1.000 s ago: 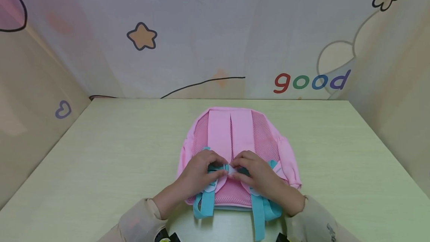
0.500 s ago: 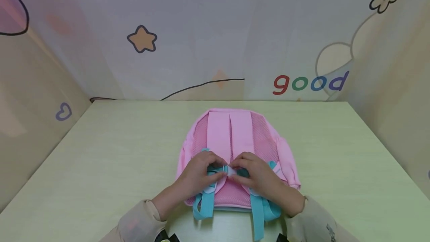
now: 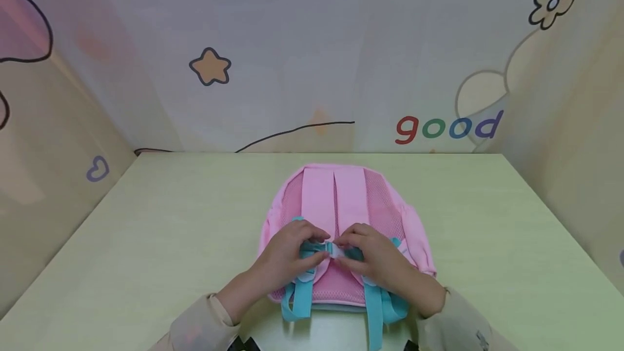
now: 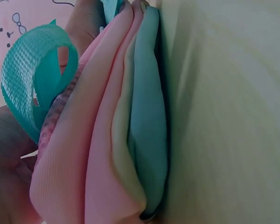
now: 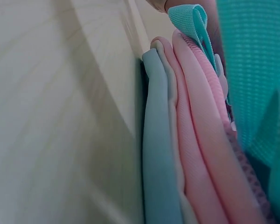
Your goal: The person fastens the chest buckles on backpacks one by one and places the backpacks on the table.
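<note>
A pink backpack (image 3: 336, 288) lies with its mesh back and shoulder straps facing up. Across its middle, a small white buckle (image 3: 336, 251) on a teal strap sits between both hands. My left hand (image 3: 292, 248) pinches the buckle's left end, where the teal webbing meets it, between thumb and fingers. From the other side, my right hand (image 3: 377, 253) pinches the white end. Its palm partly covers the dark teal strap behind. In the left wrist view, a teal webbing loop (image 4: 18, 79) stands up beside the bag's layered pink and teal edge.
Two teal strap tails (image 3: 374, 313) hang over the bag's near edge onto the pale wooden table (image 3: 170, 221). A printed cloth backdrop (image 3: 292, 58) with a star and the word "good" rises behind the table. Beige sleeves (image 3: 200, 324) cover both forearms.
The head view has tilted up slightly, so the scene sits lower. Both hands stay at the buckle, with only slight finger shifts; a little more of the white part shows between them.
</note>
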The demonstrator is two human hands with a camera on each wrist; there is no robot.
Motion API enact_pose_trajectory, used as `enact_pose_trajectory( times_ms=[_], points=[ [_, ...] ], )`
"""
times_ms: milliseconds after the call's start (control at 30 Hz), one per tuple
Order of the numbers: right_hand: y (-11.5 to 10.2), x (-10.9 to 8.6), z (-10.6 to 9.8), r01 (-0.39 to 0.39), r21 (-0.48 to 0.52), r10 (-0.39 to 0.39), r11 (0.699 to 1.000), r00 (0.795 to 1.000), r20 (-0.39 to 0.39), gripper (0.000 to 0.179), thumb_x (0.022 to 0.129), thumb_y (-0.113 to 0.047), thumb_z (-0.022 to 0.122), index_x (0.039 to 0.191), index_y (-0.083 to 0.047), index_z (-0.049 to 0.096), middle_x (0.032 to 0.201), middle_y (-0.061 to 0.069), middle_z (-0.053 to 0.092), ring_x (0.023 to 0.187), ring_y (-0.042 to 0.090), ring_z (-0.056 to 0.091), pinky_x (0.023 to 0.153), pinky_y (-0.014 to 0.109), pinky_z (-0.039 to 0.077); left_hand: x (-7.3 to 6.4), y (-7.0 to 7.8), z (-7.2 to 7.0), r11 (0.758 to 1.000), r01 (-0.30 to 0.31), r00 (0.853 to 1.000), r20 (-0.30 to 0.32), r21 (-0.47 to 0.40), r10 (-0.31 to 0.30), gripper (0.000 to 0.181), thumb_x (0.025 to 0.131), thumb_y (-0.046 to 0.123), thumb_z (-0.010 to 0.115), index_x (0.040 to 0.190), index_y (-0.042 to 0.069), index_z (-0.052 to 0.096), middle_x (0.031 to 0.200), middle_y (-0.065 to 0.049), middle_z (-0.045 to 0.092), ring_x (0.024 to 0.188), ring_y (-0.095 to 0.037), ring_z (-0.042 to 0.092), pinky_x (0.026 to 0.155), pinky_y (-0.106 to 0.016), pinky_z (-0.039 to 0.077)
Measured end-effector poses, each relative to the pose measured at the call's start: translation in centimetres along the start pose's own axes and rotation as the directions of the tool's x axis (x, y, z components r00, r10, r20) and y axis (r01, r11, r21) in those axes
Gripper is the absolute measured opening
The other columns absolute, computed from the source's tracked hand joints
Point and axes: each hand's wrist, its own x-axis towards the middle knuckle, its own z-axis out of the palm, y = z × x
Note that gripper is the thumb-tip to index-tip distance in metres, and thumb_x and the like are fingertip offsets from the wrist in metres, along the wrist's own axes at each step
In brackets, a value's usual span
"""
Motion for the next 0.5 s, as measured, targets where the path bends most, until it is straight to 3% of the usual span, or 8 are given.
enact_pose_trajectory(
  times_ms=[200,367,500],
  points=[
    [0.0,0.0,-0.4,-0.020,0.001,0.020,1.000,1.000,0.008,0.025,0.083,-0.016,0.075,0.105,-0.007,0.071,0.101,0.000,0.064,0.092,0.014,0.061,0.083,0.029,0.055,0.1,0.2,-0.4,0.989,-0.084,0.996,-0.011,0.122,0.086,0.028,0.084,0.021,0.074,0.109,0.009,0.067,0.103,-0.001,0.068,0.097,-0.015,0.060,0.086,-0.027,0.052],
    [-0.1,0.3,-1.2,-0.042,-0.015,0.042,0.999,0.999,0.024,0.028,0.085,-0.019,0.072,0.110,-0.008,0.068,0.105,0.001,0.064,0.095,0.016,0.063,0.085,0.031,0.055,0.1,0.0,-0.8,0.930,-0.180,0.973,-0.084,0.321,0.217,0.035,0.077,0.023,0.080,0.108,0.011,0.067,0.102,0.001,0.067,0.098,-0.016,0.060,0.087,-0.028,0.051],
    [0.0,0.5,-2.2,-0.094,-0.043,0.096,0.995,0.995,0.035,0.033,0.087,-0.022,0.070,0.117,-0.009,0.066,0.113,0.005,0.064,0.107,0.023,0.061,0.090,0.038,0.055,0.2,-0.4,-1.7,0.892,-0.193,0.952,-0.142,0.409,0.271,0.041,0.073,0.023,0.084,0.108,0.012,0.066,0.103,-0.001,0.066,0.098,-0.018,0.061,0.089,-0.033,0.051]
  ],
)
